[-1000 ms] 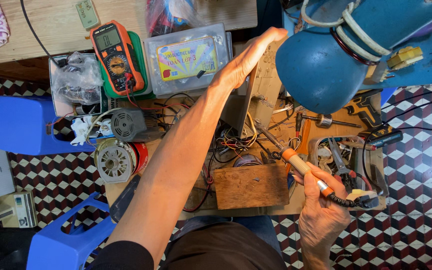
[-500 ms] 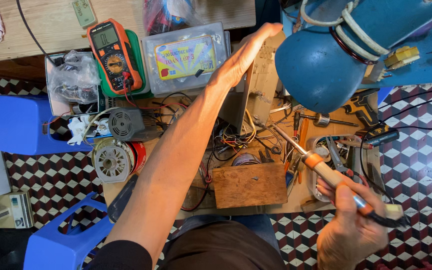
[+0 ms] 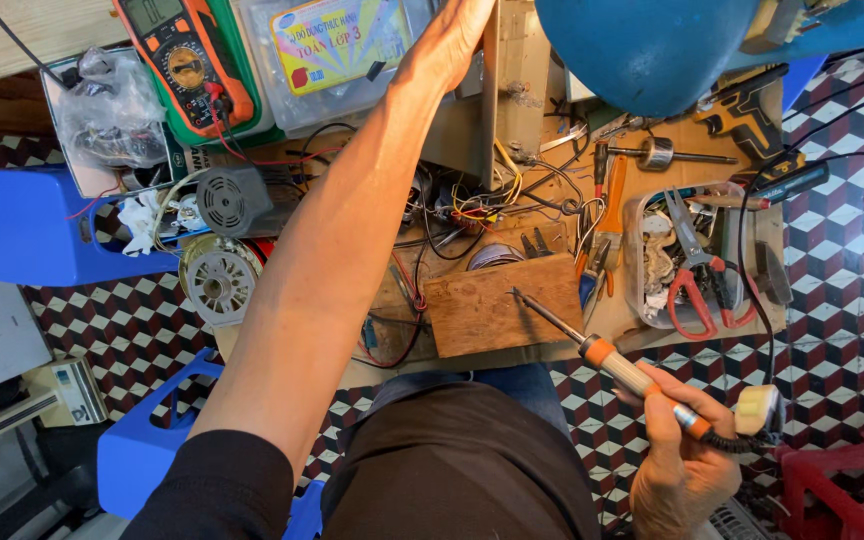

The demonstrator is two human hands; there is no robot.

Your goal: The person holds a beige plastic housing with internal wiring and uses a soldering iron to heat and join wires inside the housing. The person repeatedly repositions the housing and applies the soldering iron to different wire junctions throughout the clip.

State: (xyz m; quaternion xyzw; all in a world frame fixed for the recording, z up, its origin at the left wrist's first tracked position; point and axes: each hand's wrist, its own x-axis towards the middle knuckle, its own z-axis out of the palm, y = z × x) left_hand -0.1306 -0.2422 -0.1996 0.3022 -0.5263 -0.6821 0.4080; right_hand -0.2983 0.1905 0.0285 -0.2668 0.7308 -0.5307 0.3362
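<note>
My left hand [image 3: 449, 42] reaches far across the cluttered workbench and grips the top edge of an upright grey board [image 3: 515, 85] at the back. Low at the right, my right hand [image 3: 680, 462] holds a soldering iron [image 3: 607, 358] with an orange collar. Its metal tip points up-left over the corner of a wooden block [image 3: 497, 305]. A black cord and a pale plug [image 3: 757, 408] hang by that hand. Tangled coloured wires [image 3: 462, 215] lie between the board and the block.
An orange multimeter [image 3: 184, 62] and a clear plastic box [image 3: 337, 55] sit at the back left. A blue lamp shade [image 3: 642, 45] overhangs the top right. A tray with red-handled pliers [image 3: 697, 285], fan motor parts [image 3: 217, 280] and blue stools [image 3: 32, 225] surround the bench.
My right hand has drawn the soldering iron down and toward me, off the bench's right side. My left hand stays on the upright board. The camera has tilted slightly.
</note>
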